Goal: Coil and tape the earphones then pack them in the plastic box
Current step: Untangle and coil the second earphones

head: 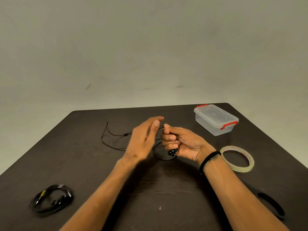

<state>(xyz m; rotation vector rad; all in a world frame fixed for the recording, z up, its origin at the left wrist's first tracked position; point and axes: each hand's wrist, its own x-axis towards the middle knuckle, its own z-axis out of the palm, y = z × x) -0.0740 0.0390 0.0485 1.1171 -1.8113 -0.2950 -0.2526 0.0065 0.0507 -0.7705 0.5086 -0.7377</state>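
Observation:
Black earphones trail a thin cable (108, 139) loosely across the dark table (100, 172) to the left of my hands. My right hand (180, 142) is fisted around the cable, and the two earbuds (172, 152) hang out below the fist. A loop of cable sags under them. My left hand (146, 139), blurred, is beside the right with fingers extended, the cable running by its fingertips. The clear plastic box (215, 120) with red latches stands lidded at the far right. A roll of clear tape (237, 159) lies flat right of my right wrist.
A coiled, taped bundle of black earphones (51, 200) lies at the near left. A black ring-shaped band (271, 205) rests at the near right edge. A plain wall stands behind the table's far edge.

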